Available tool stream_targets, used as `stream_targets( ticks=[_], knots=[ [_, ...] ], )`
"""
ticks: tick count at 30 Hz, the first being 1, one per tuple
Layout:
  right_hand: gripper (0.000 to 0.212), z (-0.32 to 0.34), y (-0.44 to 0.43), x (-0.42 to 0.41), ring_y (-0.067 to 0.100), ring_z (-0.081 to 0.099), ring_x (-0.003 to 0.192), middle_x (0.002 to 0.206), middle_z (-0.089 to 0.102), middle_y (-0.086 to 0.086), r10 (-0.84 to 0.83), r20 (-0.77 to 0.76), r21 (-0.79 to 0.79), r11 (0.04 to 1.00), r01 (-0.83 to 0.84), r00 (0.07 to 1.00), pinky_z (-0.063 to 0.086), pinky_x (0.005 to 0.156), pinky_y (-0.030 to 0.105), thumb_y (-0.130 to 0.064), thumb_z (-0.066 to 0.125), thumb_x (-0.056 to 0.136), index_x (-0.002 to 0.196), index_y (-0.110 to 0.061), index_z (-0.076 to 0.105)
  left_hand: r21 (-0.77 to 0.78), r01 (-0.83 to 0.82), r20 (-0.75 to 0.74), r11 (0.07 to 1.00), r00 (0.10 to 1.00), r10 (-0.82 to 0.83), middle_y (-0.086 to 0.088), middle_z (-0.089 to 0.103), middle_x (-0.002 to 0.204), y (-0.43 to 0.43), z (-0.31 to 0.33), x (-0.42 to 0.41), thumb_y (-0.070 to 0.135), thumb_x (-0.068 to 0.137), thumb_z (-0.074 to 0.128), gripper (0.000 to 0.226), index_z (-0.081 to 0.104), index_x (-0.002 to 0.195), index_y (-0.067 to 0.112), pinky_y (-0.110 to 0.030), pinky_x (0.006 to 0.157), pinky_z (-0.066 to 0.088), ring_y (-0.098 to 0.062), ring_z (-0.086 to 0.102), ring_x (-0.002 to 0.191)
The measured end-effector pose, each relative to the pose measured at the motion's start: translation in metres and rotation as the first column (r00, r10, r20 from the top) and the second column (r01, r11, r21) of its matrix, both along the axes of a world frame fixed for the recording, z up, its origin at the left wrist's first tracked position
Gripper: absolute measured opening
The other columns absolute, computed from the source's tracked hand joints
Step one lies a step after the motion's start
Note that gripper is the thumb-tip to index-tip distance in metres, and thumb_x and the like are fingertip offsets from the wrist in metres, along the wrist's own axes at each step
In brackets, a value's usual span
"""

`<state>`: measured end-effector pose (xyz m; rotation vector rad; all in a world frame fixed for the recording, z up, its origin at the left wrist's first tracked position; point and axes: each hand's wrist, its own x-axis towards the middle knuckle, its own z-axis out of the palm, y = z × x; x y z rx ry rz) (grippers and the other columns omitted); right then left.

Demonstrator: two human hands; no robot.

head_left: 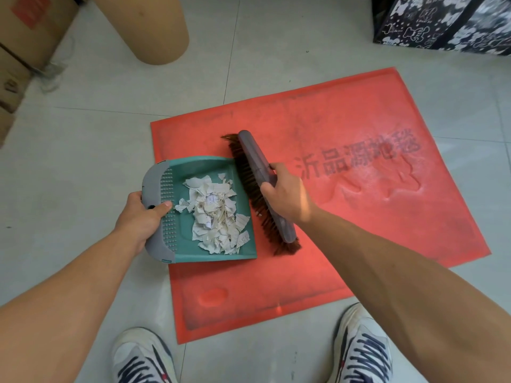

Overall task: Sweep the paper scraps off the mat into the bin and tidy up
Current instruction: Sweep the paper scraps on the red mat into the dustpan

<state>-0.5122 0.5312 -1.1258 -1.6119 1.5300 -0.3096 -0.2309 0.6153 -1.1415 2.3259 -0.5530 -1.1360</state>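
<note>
A red mat [345, 128] with grey printed characters lies on the pale tiled floor. At its left edge sits a teal dustpan [237, 244] with a grey back rim, and a heap of white paper scraps [215, 217] fills its middle. My left hand [141, 217] grips the dustpan's grey rim. My right hand [284, 194] is closed around the grey back of a hand brush [254, 158]. The brush's brown bristles rest against the dustpan's open right lip. The rest of the mat's surface shows no scraps.
A tan cardboard cylinder [149, 29] stands at the back, cardboard boxes [25, 37] at the back left. A black bag with white bear prints [442, 23] is at the back right. My two sneakers [362, 352] are at the mat's near edge.
</note>
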Motion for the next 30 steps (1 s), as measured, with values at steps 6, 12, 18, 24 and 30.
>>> stream_targets(
  ticks=[6, 12, 18, 24, 30],
  knots=[
    [0.047, -0.001, -0.006, -0.002, 0.026, 0.06, 0.09, 0.104, 0.063, 0.008, -0.048, 0.025, 0.05, 0.998, 0.046, 0.999, 0.042, 0.072, 0.027, -0.02, 0.052, 0.089, 0.135, -0.013, 0.047, 0.007, 0.002, 0.0, 1.0, 1.0, -0.002, -0.005, 0.063, 0.116, 0.002, -0.002, 0.002, 0.031, 0.083, 0.075, 0.049, 0.045, 0.121, 0.024, -0.052, 0.093, 0.051, -0.029, 0.064, 0.1],
    [0.039, 0.007, -0.021, -0.017, 0.027, 0.058, 0.09, 0.1, 0.06, 0.005, -0.149, 0.055, 0.016, 0.989, 0.149, 0.987, 0.037, 0.067, 0.03, -0.023, 0.052, 0.086, 0.123, -0.012, 0.054, -0.003, 0.012, -0.004, 1.0, 1.0, -0.012, -0.005, 0.062, 0.115, 0.0, 0.0, 0.0, 0.028, 0.084, 0.075, 0.055, 0.044, 0.129, 0.019, -0.05, 0.092, 0.052, -0.028, 0.064, 0.099],
    [0.044, 0.011, -0.027, -0.034, 0.027, 0.055, 0.086, 0.1, 0.063, 0.009, -0.039, -0.083, -0.224, 0.974, 0.02, 0.996, 0.033, 0.066, 0.029, -0.016, 0.055, 0.084, 0.128, -0.01, 0.051, -0.003, 0.023, 0.002, 1.0, 1.0, -0.023, -0.005, 0.063, 0.116, -0.003, 0.003, 0.0, 0.03, 0.083, 0.077, 0.053, 0.045, 0.125, 0.021, -0.052, 0.091, 0.052, -0.029, 0.064, 0.099],
    [0.03, 0.0, -0.012, -0.024, 0.04, 0.056, 0.088, 0.098, 0.061, 0.021, 0.003, -0.155, -0.175, 0.984, -0.03, 0.988, 0.023, 0.062, 0.034, -0.015, 0.056, 0.086, 0.112, -0.001, 0.051, 0.006, 0.038, 0.022, 0.999, 0.999, -0.038, -0.004, 0.062, 0.113, -0.005, 0.006, -0.003, 0.03, 0.083, 0.076, 0.049, 0.045, 0.12, 0.023, -0.05, 0.091, 0.052, -0.029, 0.063, 0.099],
    [0.039, -0.001, 0.005, 0.004, 0.04, 0.061, 0.092, 0.105, 0.065, 0.023, 0.069, -0.104, -0.069, 0.995, -0.076, 0.992, 0.041, 0.068, 0.036, -0.019, 0.053, 0.09, 0.125, -0.004, 0.048, 0.009, 0.041, 0.034, 0.999, 0.999, -0.041, -0.005, 0.063, 0.114, -0.005, 0.007, -0.002, 0.031, 0.083, 0.076, 0.049, 0.045, 0.12, 0.023, -0.051, 0.09, 0.052, -0.029, 0.064, 0.098]
  ],
)
